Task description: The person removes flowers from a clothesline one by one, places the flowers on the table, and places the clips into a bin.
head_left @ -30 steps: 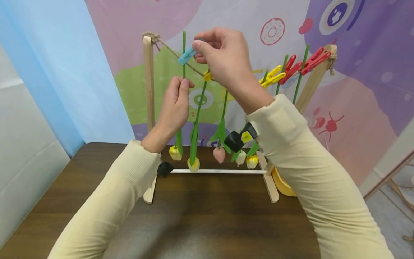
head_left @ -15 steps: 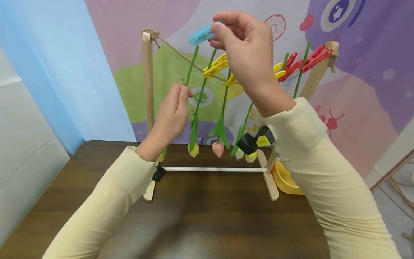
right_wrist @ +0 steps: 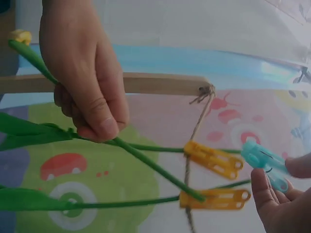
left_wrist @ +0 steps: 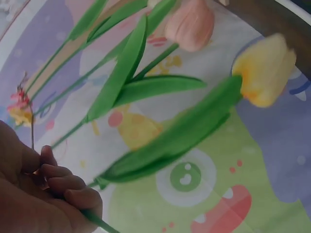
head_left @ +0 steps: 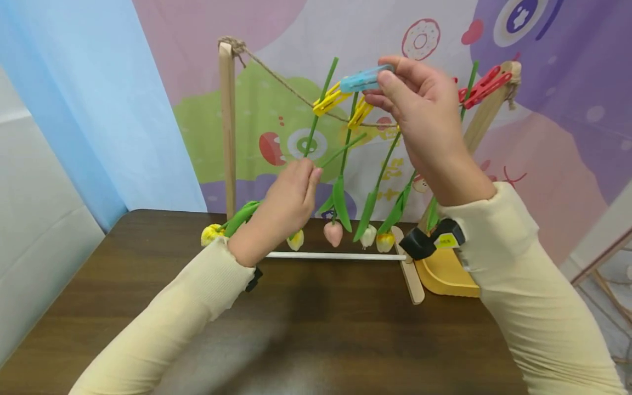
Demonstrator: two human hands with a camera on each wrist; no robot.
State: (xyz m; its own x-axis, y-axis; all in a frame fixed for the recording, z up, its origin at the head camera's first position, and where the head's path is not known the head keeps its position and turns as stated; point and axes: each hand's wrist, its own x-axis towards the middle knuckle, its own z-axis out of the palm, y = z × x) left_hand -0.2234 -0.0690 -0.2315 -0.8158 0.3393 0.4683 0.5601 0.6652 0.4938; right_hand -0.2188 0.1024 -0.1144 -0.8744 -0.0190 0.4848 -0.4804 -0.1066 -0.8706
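Observation:
My left hand [head_left: 288, 200] grips the green stem of a yellow tulip [head_left: 212, 234]. That tulip is tilted, its flower out to the left and its stem end pointing up right. In the right wrist view, the held stem [right_wrist: 150, 167] crosses in front of a yellow clothespin [right_wrist: 214, 199]. My right hand [head_left: 429, 115] pinches a light blue clothespin [head_left: 365, 79] by its handle end, beside the yellow clothespins [head_left: 331, 101] on the twine [head_left: 281, 82]. Behind my hands, several tulips hang head down, including a pink one [head_left: 333, 234].
A wooden post [head_left: 227, 131] carries the twine at left. Red clothespins [head_left: 486, 88] sit by the right post [head_left: 481, 123]. A white rod [head_left: 336, 256] runs low across the stand. A yellow tray [head_left: 449, 274] stands at right on the brown table [head_left: 296, 329].
The blue clothespin has come off the left part of the twine and moved right. My left hand has lowered and shifted right, tipping its tulip from hanging to slanted.

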